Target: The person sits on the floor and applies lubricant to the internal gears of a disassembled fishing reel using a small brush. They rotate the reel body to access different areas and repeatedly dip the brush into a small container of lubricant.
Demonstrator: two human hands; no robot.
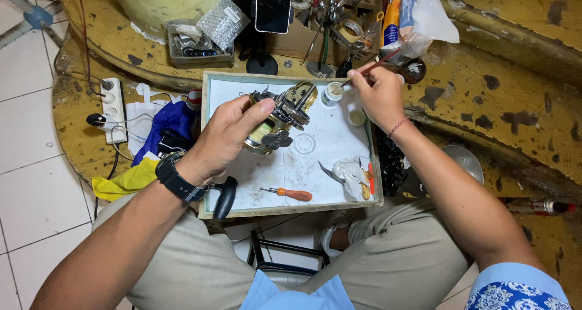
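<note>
At the bottom of the frame, knees in beige trousers are seen, with a white tray (339, 204) resting across them. On the tray's near part, lower centre, an orange-handled screwdriver (290, 193) is laid flat, and a crumpled cloth (350, 169) lies to its right. At centre left, a gold fishing reel (276, 117) with exposed gears is held above the tray by the left hand (221, 141), whose fingers are clamped around the reel body, thumb on top; a black wristwatch (174, 178) is worn on that wrist. At upper centre right, a thin brush (370, 69) is pinched between the closed fingers of the right hand (379, 95), its tip dipped into a small white jar (331, 94) at the tray's far edge. Farther off, at the top, a phone on a stand (273, 7) is seen
</note>
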